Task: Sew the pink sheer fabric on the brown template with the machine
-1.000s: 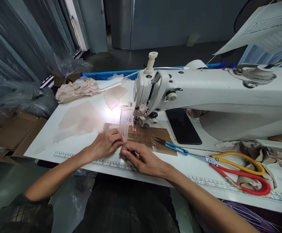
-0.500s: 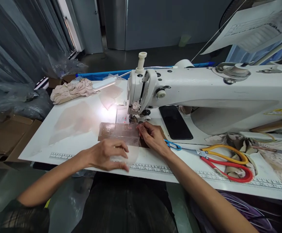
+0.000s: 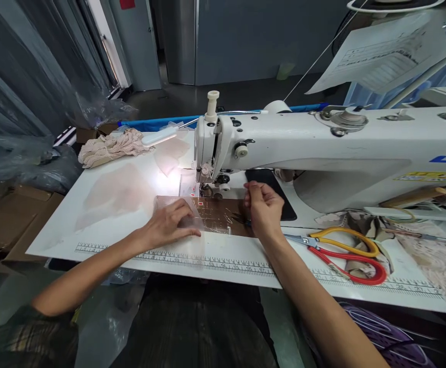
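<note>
My left hand (image 3: 171, 222) lies on a piece of sheer pale fabric (image 3: 186, 250), thumb stretched out and fingers slightly bent. The fabric partly covers a brown flat piece (image 3: 215, 217) in front of the sewing machine's needle area (image 3: 206, 190). Thin light strands or marks show on the brown surface. My right hand (image 3: 264, 207) is raised over the brown piece's right end, thumb and fingertips pinched together. What it pinches, if anything, is too small to make out. Dark blades of a small blue tool (image 3: 242, 220) poke out beside that hand, which hides the rest.
The white sewing machine (image 3: 284, 135) spans the right side, with a black phone (image 3: 284, 202) under its arm. Scissors with yellow and red handles (image 3: 346, 255) lie right of my right forearm. Sheer cut pieces (image 3: 111, 194) and bundled lace (image 3: 111, 147) lie left on the table.
My right hand has moved right and up, away from the brown piece near the needle. My left hand has come down onto the sheer fabric, which now sits further left, uncovering more brown surface.
</note>
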A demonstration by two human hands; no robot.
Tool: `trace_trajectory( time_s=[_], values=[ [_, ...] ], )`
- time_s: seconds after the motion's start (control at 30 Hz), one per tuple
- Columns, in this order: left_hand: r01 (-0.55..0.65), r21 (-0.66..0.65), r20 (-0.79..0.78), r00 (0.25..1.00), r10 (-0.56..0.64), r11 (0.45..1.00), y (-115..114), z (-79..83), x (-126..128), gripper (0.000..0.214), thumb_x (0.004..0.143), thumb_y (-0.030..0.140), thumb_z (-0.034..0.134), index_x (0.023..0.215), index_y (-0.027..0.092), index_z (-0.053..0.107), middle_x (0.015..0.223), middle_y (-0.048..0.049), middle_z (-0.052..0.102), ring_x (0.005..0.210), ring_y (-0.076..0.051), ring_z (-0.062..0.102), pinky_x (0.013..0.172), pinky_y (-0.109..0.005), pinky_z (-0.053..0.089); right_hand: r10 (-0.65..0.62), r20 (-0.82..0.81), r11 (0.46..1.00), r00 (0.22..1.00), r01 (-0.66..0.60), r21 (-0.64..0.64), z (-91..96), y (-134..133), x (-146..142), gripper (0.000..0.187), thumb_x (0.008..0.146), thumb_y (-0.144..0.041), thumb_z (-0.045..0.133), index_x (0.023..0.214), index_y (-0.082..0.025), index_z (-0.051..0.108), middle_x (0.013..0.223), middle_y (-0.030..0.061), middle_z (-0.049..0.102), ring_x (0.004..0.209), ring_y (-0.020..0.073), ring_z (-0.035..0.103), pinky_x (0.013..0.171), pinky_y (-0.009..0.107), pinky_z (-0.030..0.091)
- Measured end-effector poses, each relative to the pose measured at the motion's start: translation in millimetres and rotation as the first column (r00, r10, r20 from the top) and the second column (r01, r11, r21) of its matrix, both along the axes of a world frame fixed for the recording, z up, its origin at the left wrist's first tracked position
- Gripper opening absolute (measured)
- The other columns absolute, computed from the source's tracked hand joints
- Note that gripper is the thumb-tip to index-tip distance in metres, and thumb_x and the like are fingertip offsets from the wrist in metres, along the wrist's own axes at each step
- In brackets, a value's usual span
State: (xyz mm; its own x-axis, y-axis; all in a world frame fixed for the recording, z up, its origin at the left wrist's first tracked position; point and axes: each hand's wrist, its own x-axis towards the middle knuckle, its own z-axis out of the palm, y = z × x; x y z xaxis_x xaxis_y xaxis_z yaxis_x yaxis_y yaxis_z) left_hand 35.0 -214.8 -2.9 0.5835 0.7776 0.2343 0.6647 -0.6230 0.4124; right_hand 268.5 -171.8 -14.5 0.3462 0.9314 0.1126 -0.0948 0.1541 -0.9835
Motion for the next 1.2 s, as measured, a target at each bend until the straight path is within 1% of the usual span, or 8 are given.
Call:
trace_trajectory(
  time_s=[0.13, 0.27, 0.43, 0.57, 0.73, 0.9, 1.03, 1.2],
  values=[
    [-0.204, 0.113, -0.035, 0.977, 0.209, 0.972, 18, 0.0, -8, 0.034, 0.091, 0.047, 0.052, 0.096, 0.014, 0.057, 0.095, -0.0073, 0.058, 0.075, -0.018, 0.056, 0.058, -0.028, 0.045, 0.257, 0.193, 0.964, 0.947, -0.264, 0.012, -3.1, -16, -14, 0.041, 0.077, -0.059, 0.061, 0.075, -0.018, 0.059, 0.053, -0.0047, 0.045, 0.046, 0.0084, 0.039, 0.043, 0.021, 0.03],
    [-0.068, 0.219, -0.075, 0.993, 0.086, 0.973, 36, -17.7, -11, 0.026, 0.096, 0.037, 0.046, 0.086, 0.015, 0.056, 0.096, -0.0082, 0.059, 0.085, -0.02, 0.055, 0.071, -0.035, 0.045, 0.409, 0.375, 0.908, 0.832, -0.414, -0.073, -7.1, -26, -18, 0.038, 0.081, -0.055, 0.057, 0.086, -0.017, 0.061, 0.06, -0.0027, 0.051, 0.051, 0.0098, 0.044, 0.047, 0.022, 0.035],
    [-0.02, 0.415, -0.027, 0.999, 0.034, 0.91, 47, -30.1, -8, 0.03, 0.102, 0.029, 0.03, 0.084, 0.016, 0.05, 0.075, -0.0031, 0.058, 0.064, -0.016, 0.049, 0.064, -0.03, 0.041, 0.642, 0.559, 0.751, 0.524, -0.576, -0.322, 8.5, -17, -22, 0.04, 0.076, -0.043, 0.064, 0.106, -0.017, 0.063, 0.075, 0.0008, 0.059, 0.063, 0.0132, 0.053, 0.059, 0.025, 0.044],
    [0.024, 0.602, -0.062, 0.998, 0.017, 0.798, 52, -31.7, -5, 0.034, 0.103, 0.025, 0.026, 0.079, 0.016, 0.048, 0.068, -0.0025, 0.055, 0.059, -0.015, 0.044, 0.059, -0.029, 0.038, 0.703, 0.621, 0.685, 0.347, -0.565, -0.46, 19.7, -2, -34, 0.023, 0.083, -0.038, 0.055, 0.082, -0.018, 0.066, 0.068, 0.0009, 0.06, 0.06, 0.0134, 0.052, 0.056, 0.026, 0.04],
    [0.183, 0.654, -0.227, 0.973, -0.04, 0.734, 74, -30.2, -15, 0.032, 0.102, 0.022, 0.031, 0.075, 0.016, 0.048, 0.065, -0.0018, 0.052, 0.058, -0.015, 0.046, 0.058, -0.029, 0.037, 0.687, 0.565, 0.724, 0.457, -0.494, -0.481, 12.4, 2, -32, 0.024, 0.082, -0.038, 0.054, 0.077, -0.018, 0.067, 0.067, 0.0026, 0.062, 0.061, 0.0146, 0.052, 0.055, 0.026, 0.038],
    [0.175, 0.622, -0.269, 0.963, -0.002, 0.763, 96, -12.3, -25, 0.028, 0.097, 0.038, 0.047, 0.098, 0.011, 0.055, 0.092, -0.0104, 0.064, 0.077, -0.02, 0.057, 0.065, -0.033, 0.045, 0.649, 0.458, 0.759, 0.607, -0.479, -0.441, -2.3, -5, -18, 0.036, 0.077, -0.052, 0.058, 0.076, -0.017, 0.067, 0.055, -0.0014, 0.053, 0.048, 0.011, 0.042, 0.045, 0.025, 0.033],
    [0.123, 0.571, -0.122, 0.99, -0.064, 0.812, 76, 1.8, -21, 0.018, 0.096, 0.025, 0.049, 0.091, 0.012, 0.06, 0.097, -0.0107, 0.065, 0.082, -0.019, 0.059, 0.067, -0.033, 0.05, 0.601, 0.419, 0.796, 0.681, -0.464, -0.389, -5.7, -9, -17, 0.042, 0.077, -0.057, 0.058, 0.084, -0.016, 0.07, 0.055, -0.001, 0.054, 0.046, 0.0108, 0.041, 0.043, 0.025, 0.034],
    [0.185, 0.187, 0.073, 0.977, -0.201, 0.965, 29, -7.4, -5, 0.02, 0.096, 0.025, 0.048, 0.105, 0.014, 0.061, 0.101, -0.0085, 0.064, 0.092, -0.016, 0.061, 0.079, -0.031, 0.055, 0.541, 0.472, 0.832, 0.696, -0.525, -0.179, 4.6, -29, -29, 0.034, 0.086, -0.05, 0.055, 0.086, -0.019, 0.069, 0.084, 0.0066, 0.068, 0.072, 0.0179, 0.059, 0.064, 0.03, 0.048]
  ],
)
